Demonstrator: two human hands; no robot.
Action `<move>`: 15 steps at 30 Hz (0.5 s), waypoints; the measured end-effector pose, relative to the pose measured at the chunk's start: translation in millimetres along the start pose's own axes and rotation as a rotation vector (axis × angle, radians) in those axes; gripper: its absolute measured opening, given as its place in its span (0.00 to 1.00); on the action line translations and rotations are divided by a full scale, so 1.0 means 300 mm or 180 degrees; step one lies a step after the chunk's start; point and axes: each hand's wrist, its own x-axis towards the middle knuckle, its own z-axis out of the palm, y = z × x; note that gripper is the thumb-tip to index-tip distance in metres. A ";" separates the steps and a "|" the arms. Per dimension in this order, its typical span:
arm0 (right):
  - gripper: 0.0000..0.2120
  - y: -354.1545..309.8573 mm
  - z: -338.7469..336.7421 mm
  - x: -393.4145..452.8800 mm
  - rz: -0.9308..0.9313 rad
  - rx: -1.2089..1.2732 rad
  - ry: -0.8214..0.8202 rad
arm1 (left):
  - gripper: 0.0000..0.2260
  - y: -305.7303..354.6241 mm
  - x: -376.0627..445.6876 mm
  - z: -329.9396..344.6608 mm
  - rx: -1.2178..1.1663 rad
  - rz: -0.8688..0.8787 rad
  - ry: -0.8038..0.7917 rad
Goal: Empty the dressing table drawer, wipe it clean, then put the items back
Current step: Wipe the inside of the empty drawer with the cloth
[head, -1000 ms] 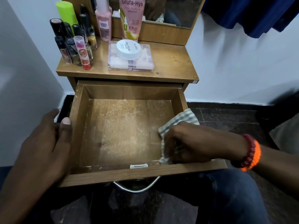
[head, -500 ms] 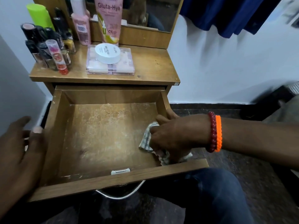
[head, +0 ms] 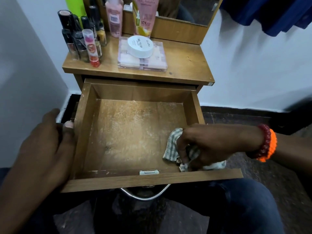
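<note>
The wooden drawer (head: 84, 132) is pulled out and holds only a checked cloth (head: 172, 146) in its front right corner. My right hand (head: 211, 146) grips the bunched cloth and holds it down on the scuffed, dusty drawer floor. My left hand (head: 45, 146) rests flat against the outside of the drawer's left wall, fingers straight. The emptied items stand on the table top (head: 185, 65): a white nail-polish jar (head: 140, 46) on a clear pink case (head: 143, 59), small bottles and lipsticks (head: 82, 43) at the left, and pink tubes (head: 145, 14) at the back.
A mirror (head: 185, 9) in a wooden frame rises behind the table top. White walls close in on the left and behind. Blue fabric (head: 270, 14) hangs at the upper right. A metal handle (head: 145, 195) curves under the drawer front, above my knees.
My right hand has slid the cloth along the drawer's right side and back toward the front corner. My left hand stays at the left wall.
</note>
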 end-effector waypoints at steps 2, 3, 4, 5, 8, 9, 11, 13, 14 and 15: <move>0.06 -0.017 0.035 0.009 -0.0020 0.0277 0.0362 | 0.17 0.006 -0.001 -0.038 -0.0041 -0.0068 0.0050; 0.07 -0.029 0.053 0.015 -0.0003 0.0419 0.0530 | 0.17 0.010 -0.003 -0.048 -0.0075 -0.0177 0.0101; 0.08 -0.041 0.071 0.025 0.0019 0.0588 0.0664 | 0.16 0.016 -0.005 -0.057 -0.0047 -0.0237 0.0101; 0.09 -0.058 0.087 0.037 0.0014 0.0764 0.0779 | 0.14 0.026 -0.006 -0.060 0.0019 -0.0309 0.0015; 0.07 -0.085 0.105 0.074 0.0091 0.1077 0.0929 | 0.16 0.046 -0.010 -0.077 -0.0295 -0.0636 -0.0159; 0.06 -0.087 0.103 0.084 0.0155 0.1159 0.0933 | 0.18 0.049 -0.008 -0.081 -0.0431 -0.0721 -0.0156; 0.05 -0.089 0.098 0.097 0.0176 0.1339 0.0895 | 0.18 0.055 -0.005 -0.090 -0.0577 -0.0802 -0.0206; 0.05 -0.099 0.093 0.113 0.0178 0.1380 0.0823 | 0.15 0.065 -0.007 -0.094 -0.0396 -0.0828 -0.0183; 0.05 -0.110 0.091 0.126 0.0173 0.1379 0.0783 | 0.16 0.070 -0.009 -0.095 -0.0334 -0.0828 -0.0221; 0.05 -0.126 0.089 0.144 0.0160 0.1412 0.0767 | 0.18 0.074 -0.012 -0.093 -0.0313 -0.0843 -0.0262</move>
